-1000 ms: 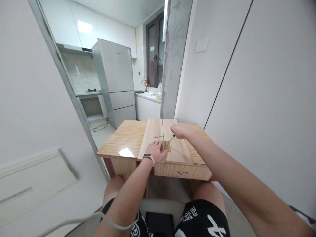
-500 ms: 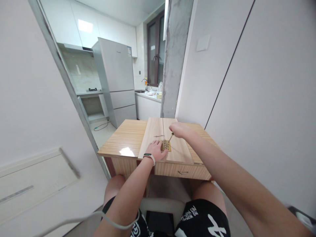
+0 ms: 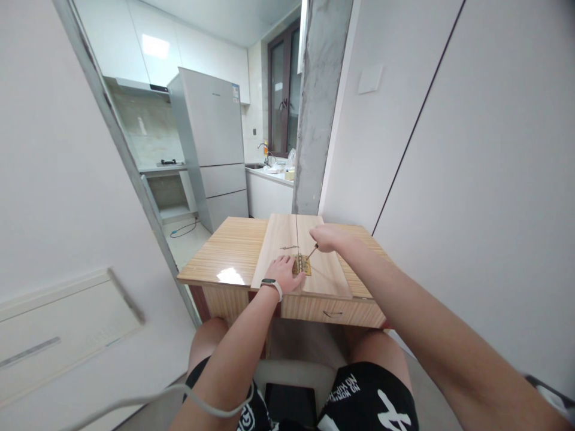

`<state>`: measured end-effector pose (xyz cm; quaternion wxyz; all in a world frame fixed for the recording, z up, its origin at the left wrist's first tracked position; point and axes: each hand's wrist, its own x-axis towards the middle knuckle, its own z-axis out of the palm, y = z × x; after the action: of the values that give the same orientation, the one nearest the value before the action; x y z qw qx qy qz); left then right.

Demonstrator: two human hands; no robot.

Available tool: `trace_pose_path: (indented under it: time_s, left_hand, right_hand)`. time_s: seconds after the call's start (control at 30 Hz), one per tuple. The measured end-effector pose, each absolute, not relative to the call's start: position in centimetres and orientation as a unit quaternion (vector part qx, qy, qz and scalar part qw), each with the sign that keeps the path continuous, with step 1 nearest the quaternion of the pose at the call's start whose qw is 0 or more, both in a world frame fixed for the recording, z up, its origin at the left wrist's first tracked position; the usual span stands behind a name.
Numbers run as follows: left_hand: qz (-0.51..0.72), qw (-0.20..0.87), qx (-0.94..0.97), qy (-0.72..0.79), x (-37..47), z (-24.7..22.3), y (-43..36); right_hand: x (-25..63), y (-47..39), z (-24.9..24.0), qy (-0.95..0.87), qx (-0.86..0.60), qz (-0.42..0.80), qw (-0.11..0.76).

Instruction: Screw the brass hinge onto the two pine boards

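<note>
A brass-coloured hinge (image 3: pixel 307 266) lies across the seam between two pale wooden boards (image 3: pixel 330 276), which sit side by side on a desk. My left hand (image 3: pixel 284 272) rests with fingers spread on the left board, covering part of the hinge; its thumb reaches along the hinge's near edge. In my right hand (image 3: pixel 327 237), closed around its handle, is a screwdriver (image 3: pixel 312 251). The slanted shaft runs down to the hinge's right leaf; whether a screw sits under the tip is too small to tell. Small dark screws (image 3: pixel 289 247) lie in a row beyond the hinge.
The wood-grain desk (image 3: pixel 224 245) has a front drawer with a handle (image 3: pixel 333 314). My knees are on either side below it. A wall (image 3: pixel 431 197) stands close on the right. Behind the desk are a fridge (image 3: pixel 220 126) and a sink counter (image 3: pixel 272 193). A pale cable (image 3: pixel 197 392) crosses my left forearm.
My right hand has shifted slightly right and down, so the screwdriver leans over more. My left hand and the hinge stay in place.
</note>
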<state>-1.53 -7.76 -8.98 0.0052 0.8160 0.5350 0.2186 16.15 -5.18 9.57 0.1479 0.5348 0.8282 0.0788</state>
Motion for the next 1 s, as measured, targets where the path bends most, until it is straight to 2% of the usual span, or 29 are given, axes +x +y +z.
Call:
trace_pose_path:
  time_s: [0.17, 0.5, 0.73, 1.0]
  left_hand:
    - [0.223, 0.005, 0.816, 0.533, -1.5, -9.0, -7.8]
    - [0.226, 0.0, 0.816, 0.532, -1.5, -9.2, -7.6]
    - [0.231, 0.0, 0.815, 0.531, -1.5, -9.1, -7.7]
    - [0.219, 0.009, 0.814, 0.538, -1.4, -8.8, -7.9]
  right_hand:
    - [16.0, -5.6, 10.0, 0.83, 0.535, 0.067, 0.139]
    - [15.7, -4.9, 8.9, 0.837, 0.525, 0.132, 0.081]
    - [15.9, -4.8, 8.8, 0.837, 0.526, 0.128, 0.085]
    - [16.3, -3.6, 8.7, 0.806, 0.566, 0.088, 0.151]
